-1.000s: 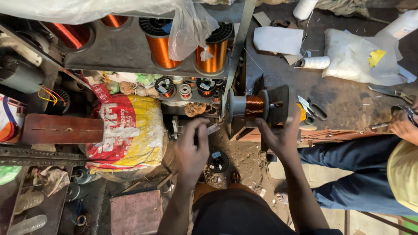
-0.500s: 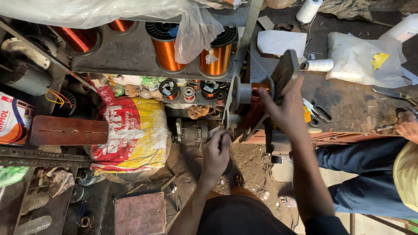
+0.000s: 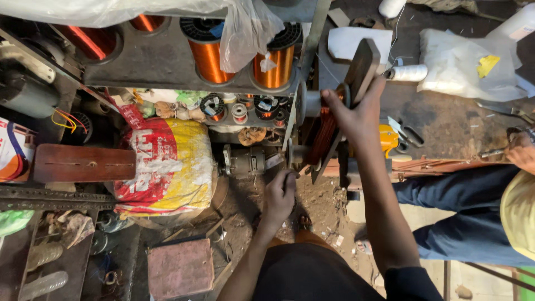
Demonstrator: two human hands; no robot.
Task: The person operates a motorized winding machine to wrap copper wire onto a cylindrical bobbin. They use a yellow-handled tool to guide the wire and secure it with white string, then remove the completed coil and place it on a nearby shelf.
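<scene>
Now the right hand (image 3: 356, 114) is raised and holds the dark flat former (image 3: 362, 67) of the winding machine, with fingers spread over its edge and over the coil of copper wire (image 3: 324, 131) wound between the plates; the coil sits on the horizontal shaft, just right of the grey upright frame bar (image 3: 312, 39); the left hand (image 3: 278, 195) is lower, closed in a fist around the small crank handle (image 3: 290, 167) at the near end of the machine, beside a small grey motor (image 3: 245, 161); how tightly it closes I cannot tell exactly, because the fingers hide the handle; above, on a grey shelf (image 3: 156, 67), two big spools of copper wire (image 3: 209, 53) stand upright, partly under a clear plastic sheet (image 3: 245, 28); below the shelf lie several small bobbins (image 3: 239, 111); left of the motor leans a red and yellow printed sack (image 3: 167, 167), and further left a brown wooden block (image 3: 83, 163); a reddish brick-like block (image 3: 179, 267) lies on the dirty floor near the left forearm; at the right, on the dark table (image 3: 446, 122), are a white thread spool (image 3: 407, 72), a white plastic bag (image 3: 468, 64) and black-handled scissors (image 3: 409, 134); another person in blue trousers (image 3: 462, 217) sits at the right edge, one hand (image 3: 521, 153) near the table.
</scene>
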